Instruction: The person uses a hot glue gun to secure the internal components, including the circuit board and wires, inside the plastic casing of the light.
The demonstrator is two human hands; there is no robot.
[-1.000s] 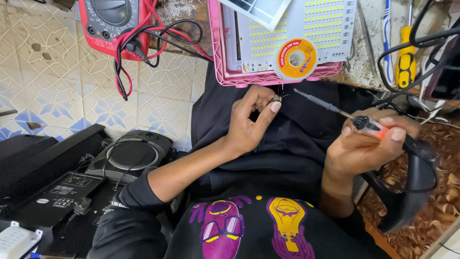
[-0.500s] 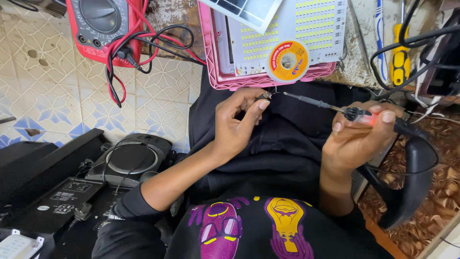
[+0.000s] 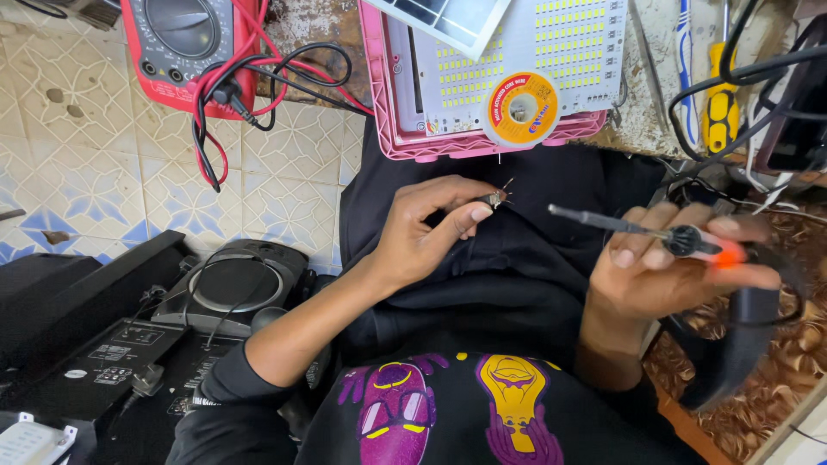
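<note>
Above our lap, our left hand (image 3: 426, 228) pinches a small wired component (image 3: 494, 199) between closed fingertips; our right hand (image 3: 668, 267) grips a soldering iron (image 3: 637, 231), tip just beside it. We'd best steady both wrists before touching tip to lead.

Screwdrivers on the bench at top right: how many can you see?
2: a yellow-handled screwdriver upright near the black cables, and a blue-and-white one just to its left. More may be hidden under the cables.

Small electronics repair workshop: red multimeter (image 3: 185, 43) with tangled leads at upper left, LED panel (image 3: 517, 65) in pink housing and solder spool (image 3: 522, 109) top centre, dismantled speaker (image 3: 233, 284) lower left, tiled floor.
</note>
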